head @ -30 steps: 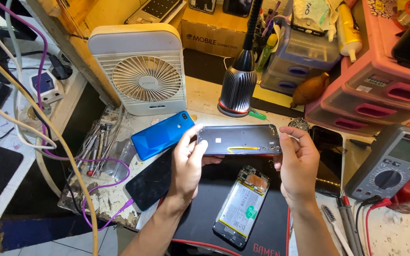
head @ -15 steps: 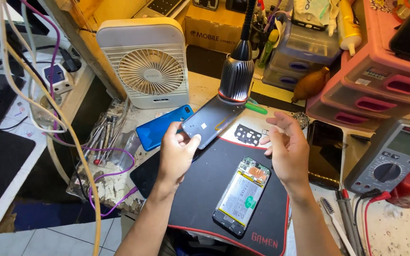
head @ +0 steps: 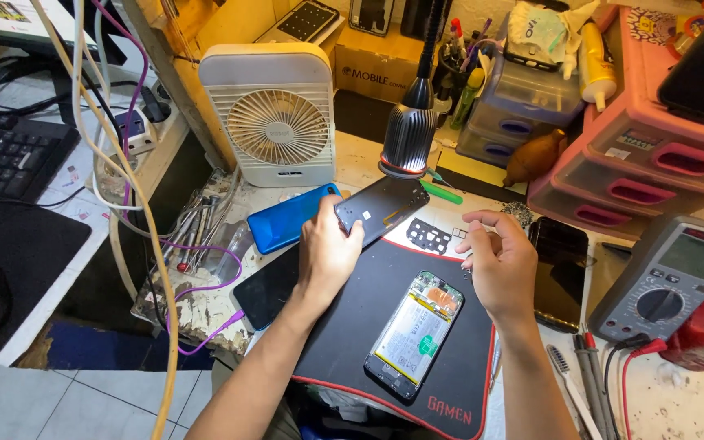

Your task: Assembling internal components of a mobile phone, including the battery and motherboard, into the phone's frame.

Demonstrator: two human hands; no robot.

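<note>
My left hand (head: 327,254) grips a dark grey phone back cover (head: 385,208) by its lower left end and holds it tilted above the far edge of a black work mat (head: 368,326). My right hand (head: 500,265) hovers over the mat's right side, fingers curled and apart, holding nothing that I can see. An opened phone (head: 417,334) with its battery and boards exposed lies on the mat between my forearms. A small black inner cover plate (head: 429,235) lies past the mat, between my hands.
A blue phone (head: 287,218) and a dark phone (head: 264,289) lie left of the mat. A white fan (head: 275,118) and a gooseneck lamp (head: 407,138) stand behind. A multimeter (head: 678,281), pink drawers (head: 653,163) and a black phone (head: 560,269) sit right. A keyboard (head: 10,155) and cables (head: 124,163) are left.
My right hand let go of the back cover and dropped toward the mat. My left hand alone now holds the cover, swung to a tilt and moved left.
</note>
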